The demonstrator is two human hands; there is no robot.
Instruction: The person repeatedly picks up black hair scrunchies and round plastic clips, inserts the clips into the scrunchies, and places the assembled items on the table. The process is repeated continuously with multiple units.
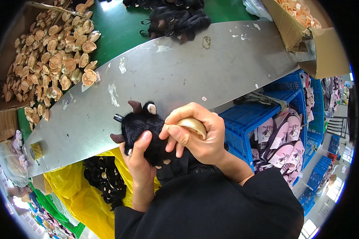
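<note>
My left hand (141,161) is closed round a small black plush toy (139,126), its thumb pressed on the fur. Two dark brown horns and a pale ear stick out of the toy, and a short black tab shows at its left. Close beside it, my right hand (209,137) grips a rounded, gold-coloured shell piece (195,126) between thumb and fingers. The right fingertips are next to the toy's right side; whether they touch it I cannot tell. Part of the toy's lower body is hidden behind my hands.
A heap of gold shell pieces (54,59) spills from a carton at the left onto the metal tabletop (179,67). Black plush toys (177,22) lie at the back. Blue crates (237,137) with pink slippers (282,149) stand right; a yellow bag (73,195) holds black plush pieces.
</note>
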